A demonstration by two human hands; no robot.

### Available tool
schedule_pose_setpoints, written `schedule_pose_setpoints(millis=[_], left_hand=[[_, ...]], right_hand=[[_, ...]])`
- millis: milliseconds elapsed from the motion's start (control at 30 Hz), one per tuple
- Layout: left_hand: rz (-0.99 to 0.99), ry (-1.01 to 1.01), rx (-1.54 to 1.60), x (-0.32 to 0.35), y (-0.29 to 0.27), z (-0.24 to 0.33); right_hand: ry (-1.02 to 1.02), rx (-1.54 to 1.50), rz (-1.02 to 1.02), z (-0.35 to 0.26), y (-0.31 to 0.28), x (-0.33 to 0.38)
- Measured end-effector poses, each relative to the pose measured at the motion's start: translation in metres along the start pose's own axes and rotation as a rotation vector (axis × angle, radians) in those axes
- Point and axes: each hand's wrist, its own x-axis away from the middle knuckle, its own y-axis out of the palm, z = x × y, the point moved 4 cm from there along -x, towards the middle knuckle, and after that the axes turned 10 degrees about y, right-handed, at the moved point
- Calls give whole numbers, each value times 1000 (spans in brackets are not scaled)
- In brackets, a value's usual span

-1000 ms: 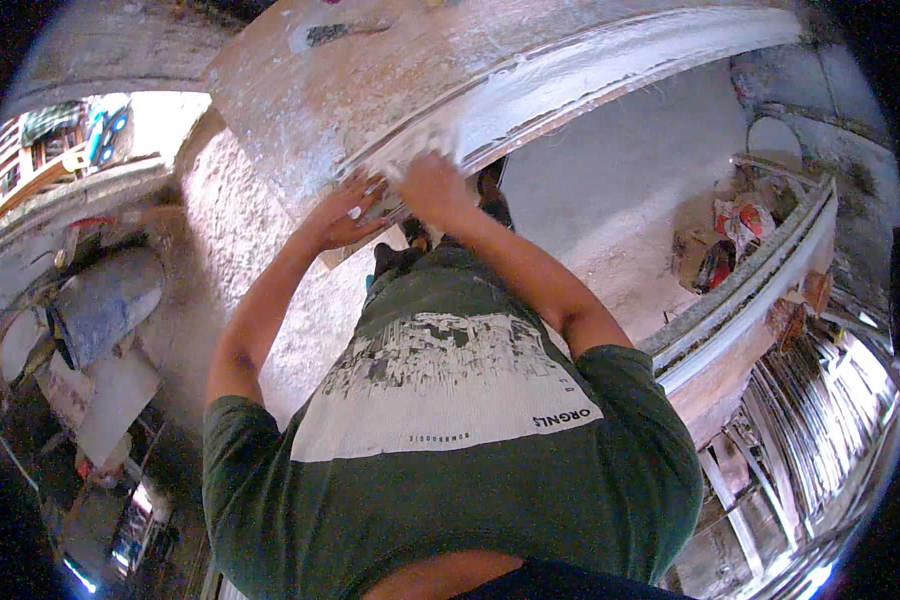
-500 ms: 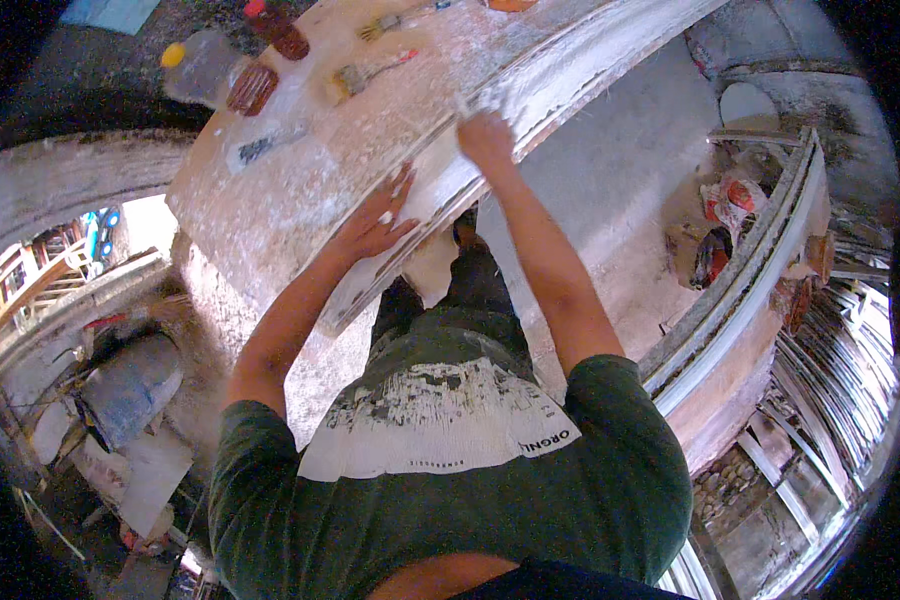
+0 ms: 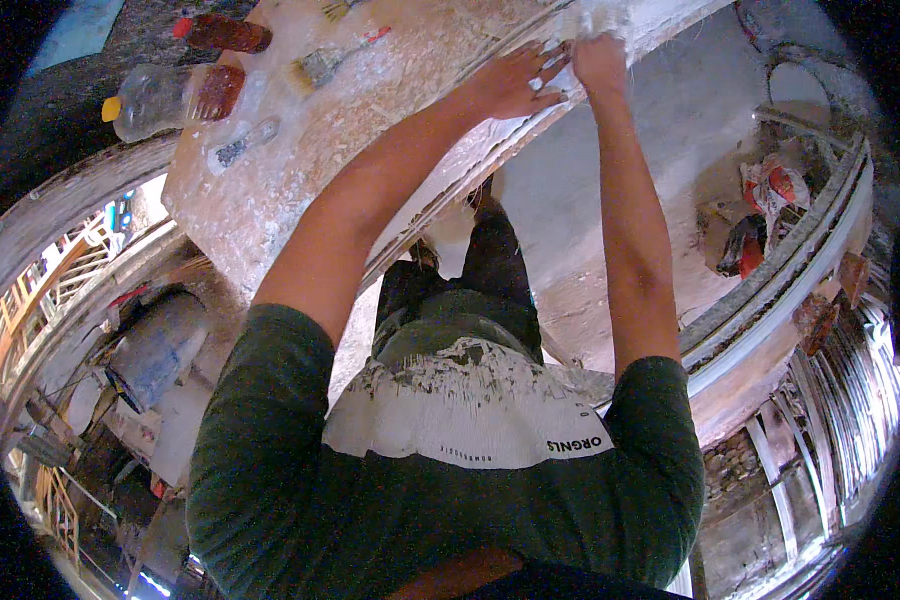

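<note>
A long white-coated moulding (image 3: 470, 160) runs diagonally along the near edge of the worktable. My left hand (image 3: 515, 85) lies on its upper part, fingers spread and white-smeared, holding nothing. Right beside it, my right hand (image 3: 600, 65) is closed around a pale, fuzzy, bristly bundle (image 3: 598, 18) pressed against the moulding. Blur hides whether this is a brush or a wad of fibres. Fine strands stick out near the moulding's edge.
On the stained table (image 3: 270, 205) lie a paintbrush (image 3: 320, 66), a dark-bristled brush (image 3: 242, 146), a red-capped bottle (image 3: 228, 34) and a yellow-capped clear bottle (image 3: 160, 102). Another long moulding (image 3: 770, 300) stands at right, near bags (image 3: 775, 190) on the floor.
Both hands have moved up and right along the moulding. My left hand has come close beside my right. The view has shifted, with the yellow-capped bottle now showing more fully.
</note>
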Motion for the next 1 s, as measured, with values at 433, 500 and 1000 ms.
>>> schedule_pose_setpoints(millis=[433, 500, 1000], left_hand=[[-171, -75, 71, 369, -8, 62], [-135, -101, 127, 425, -16, 79], [196, -296, -36, 568, -12, 97]], right_hand=[[-148, -149, -150, -200, 20, 245], [-357, -44, -240, -239, 11, 302], [-293, -25, -90, -288, 4, 392]])
